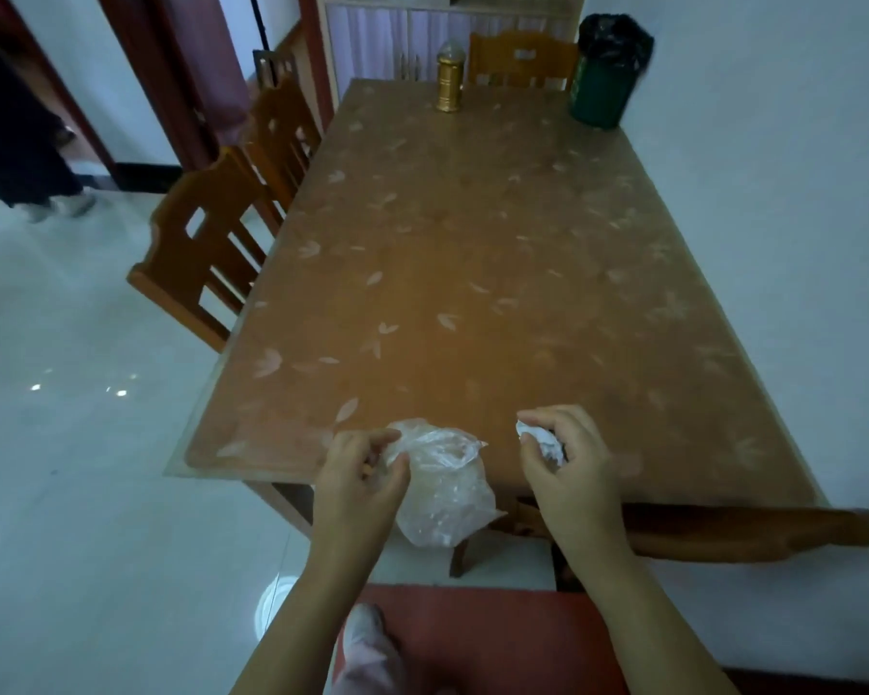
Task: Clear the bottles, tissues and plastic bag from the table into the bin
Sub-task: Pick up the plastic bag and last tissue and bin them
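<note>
A clear plastic bag (pixel 442 489) hangs over the near edge of the table (pixel 472 253), and my left hand (pixel 362 474) pinches its rim on the left side. My right hand (pixel 568 459) is curled around crumpled white tissue (pixel 540 440) just right of the bag, above the table's near edge. A green bin (pixel 604 87) lined with a black bag stands on the far right corner of the table. No bottles can be seen on the tabletop.
A gold canister (pixel 450 80) stands at the table's far edge. Wooden chairs (pixel 217 243) line the left side, with another chair (pixel 520 60) at the far end. A wall runs along the right. A person's legs (pixel 16 158) stand at far left.
</note>
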